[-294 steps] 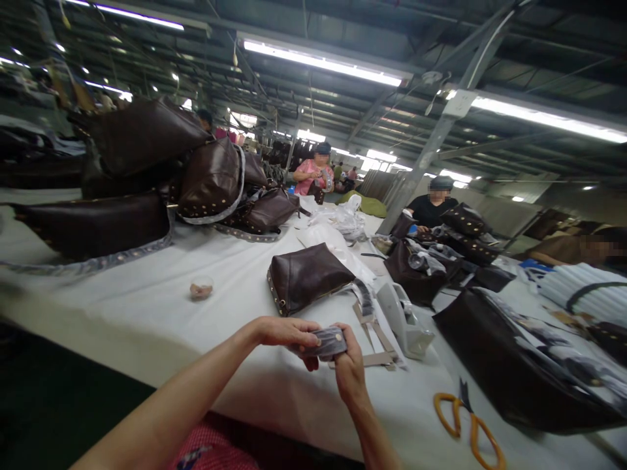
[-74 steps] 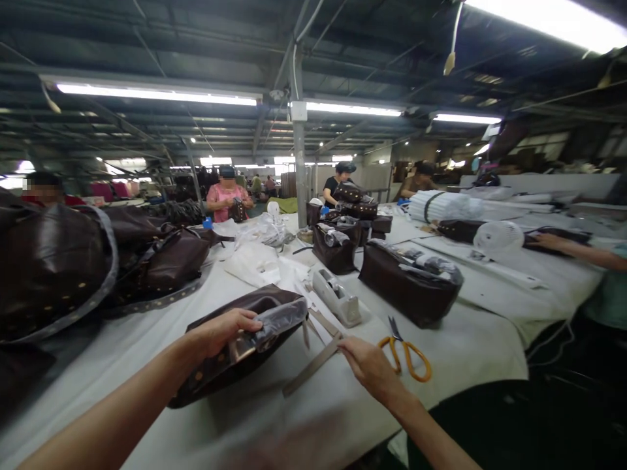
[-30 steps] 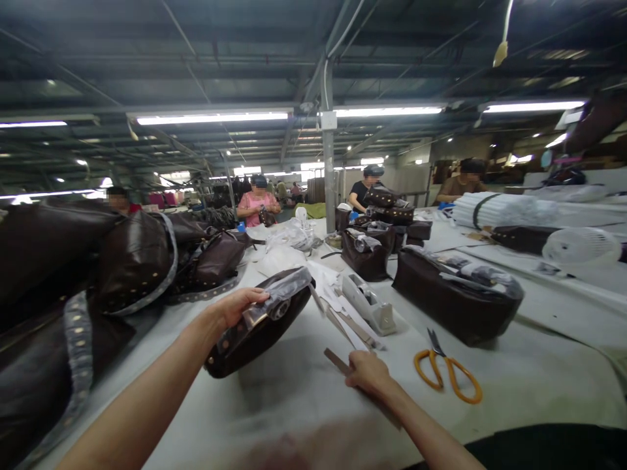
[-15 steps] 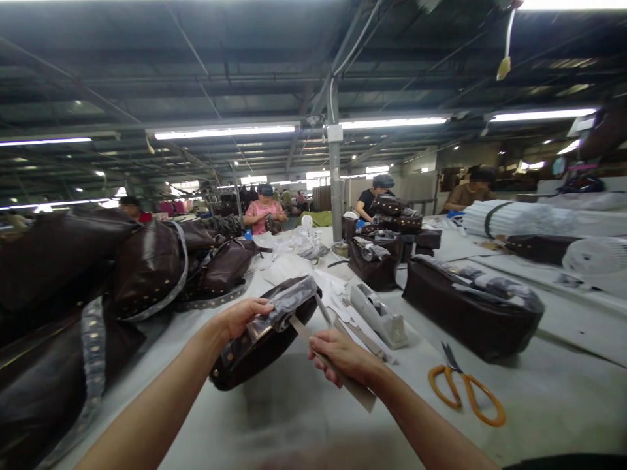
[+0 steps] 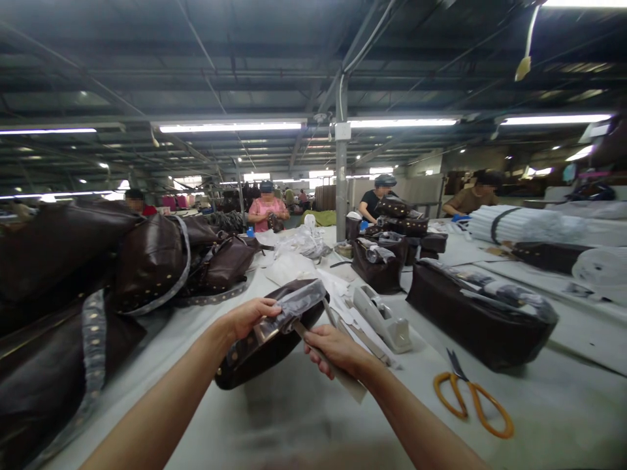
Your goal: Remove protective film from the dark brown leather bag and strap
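Observation:
My left hand (image 5: 252,316) is closed on the rim of a dark brown studded leather bag (image 5: 267,343) and on the plastic-wrapped strap bundle (image 5: 298,301) lying at its opening. The bag is tilted up off the white table (image 5: 298,424). My right hand (image 5: 336,351) is closed on a flat grey-brown strip (image 5: 349,386), whose far end points into the bag's opening just below the wrapped bundle.
A white tape dispenser (image 5: 382,316) and loose strips lie right of the bag. Orange-handled scissors (image 5: 473,405) sit at the near right. Brown bags are piled at left (image 5: 98,274) and one lies at right (image 5: 482,313). Other people work at the far end.
My right hand picked the strip up off the table and brought it leftward to the bag's opening. My left hand kept its hold on the bag and bundle.

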{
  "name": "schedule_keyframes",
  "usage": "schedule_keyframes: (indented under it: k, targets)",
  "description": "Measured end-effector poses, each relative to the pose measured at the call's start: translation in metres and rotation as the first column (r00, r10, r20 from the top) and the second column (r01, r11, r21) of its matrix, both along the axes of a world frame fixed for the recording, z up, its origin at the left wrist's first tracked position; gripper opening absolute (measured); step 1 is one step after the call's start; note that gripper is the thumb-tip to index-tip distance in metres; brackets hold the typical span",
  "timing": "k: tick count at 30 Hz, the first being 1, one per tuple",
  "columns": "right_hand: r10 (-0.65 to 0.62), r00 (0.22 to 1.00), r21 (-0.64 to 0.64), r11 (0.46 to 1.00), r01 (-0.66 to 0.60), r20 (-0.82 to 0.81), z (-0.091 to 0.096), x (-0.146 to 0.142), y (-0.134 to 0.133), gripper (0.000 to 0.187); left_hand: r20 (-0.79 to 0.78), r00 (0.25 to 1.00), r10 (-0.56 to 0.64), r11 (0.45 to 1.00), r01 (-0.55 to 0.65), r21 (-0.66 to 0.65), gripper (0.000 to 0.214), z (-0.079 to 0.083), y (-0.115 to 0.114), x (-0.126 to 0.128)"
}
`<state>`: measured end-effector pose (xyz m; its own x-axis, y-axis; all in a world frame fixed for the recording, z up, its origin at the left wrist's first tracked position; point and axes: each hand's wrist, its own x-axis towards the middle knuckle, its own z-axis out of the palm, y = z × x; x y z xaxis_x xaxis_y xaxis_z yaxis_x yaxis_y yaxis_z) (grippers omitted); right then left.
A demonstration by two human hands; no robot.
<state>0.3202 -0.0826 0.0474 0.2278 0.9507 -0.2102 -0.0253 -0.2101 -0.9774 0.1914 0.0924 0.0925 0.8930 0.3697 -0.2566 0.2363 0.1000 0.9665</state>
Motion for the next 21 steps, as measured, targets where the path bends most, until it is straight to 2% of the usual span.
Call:
schedule_keyframes:
  k: [3, 6, 10, 13, 17, 21]
  targets:
    - [-0.006, 0.999, 0.031, 1.000, 0.008, -0.042, 0.004, -0.001, 0.015, 0.024, -0.009, 1.000, -0.023, 0.999, 0.023, 0.025, 0.038, 0.000, -0.004, 0.003]
    - [-0.004, 0.995, 0.053, 0.999, 0.009, -0.095, 0.003, -0.001, 0.018, 0.004, -0.002, 1.000, -0.024, 0.999, 0.024, 0.048, 0.037, 0.001, -0.004, 0.004]
    - [-0.135, 0.972, 0.086, 0.984, 0.154, -0.190, -0.010, 0.004, 0.009, 0.026, 0.006, 1.000, -0.006, 0.999, 0.005, 0.052, 0.033, 0.000, -0.003, 0.003]
    - [-0.236, 0.941, 0.111, 0.957, 0.269, -0.242, -0.022, 0.006, 0.014, 0.025, 0.003, 1.000, -0.017, 0.999, 0.017, 0.040, 0.034, -0.005, -0.007, 0.005]
    - [-0.330, 0.889, 0.164, 0.904, 0.395, -0.319, -0.027, 0.001, 0.035, 0.032, 0.032, 0.999, -0.018, 0.999, 0.016, 0.045, 0.039, -0.011, -0.015, 0.010]
    - [-0.329, 0.865, 0.185, 0.889, 0.419, -0.378, -0.025, -0.003, 0.042, 0.035, 0.043, 0.999, 0.001, 0.997, -0.004, 0.073, 0.041, -0.012, -0.014, 0.011]
